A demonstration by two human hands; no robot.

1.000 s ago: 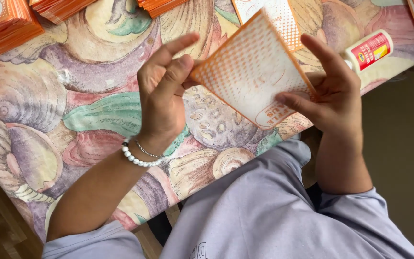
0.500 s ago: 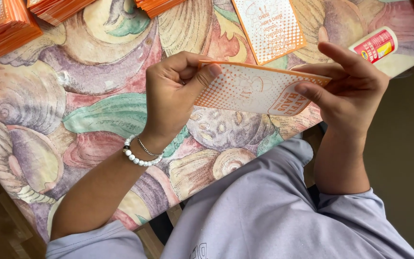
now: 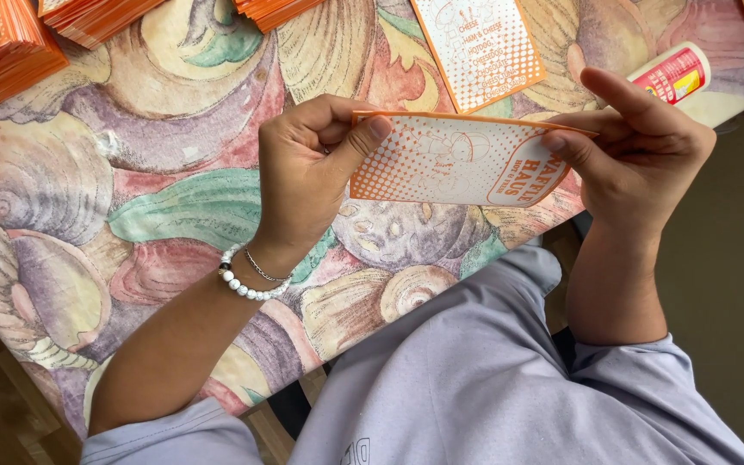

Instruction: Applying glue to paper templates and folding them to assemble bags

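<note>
Both hands pinch an orange-and-white printed paper sleeve (image 3: 462, 159) above the table (image 3: 174, 198): the left hand (image 3: 307, 172) grips its left end, the right hand (image 3: 639, 142) its right end. Uneven thumb pressure could skew the fold or crumple the thin paper, I judge.

An orange-and-white paper sleeve (image 3: 462, 161) is held above the table, near a flat one (image 3: 480, 47), orange stacks (image 3: 2, 47) and a red-labelled tube (image 3: 672, 75).

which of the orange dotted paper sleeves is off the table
The sleeve pinched between left hand and right hand; the other single sleeve lies flat on the tablecloth.
</note>
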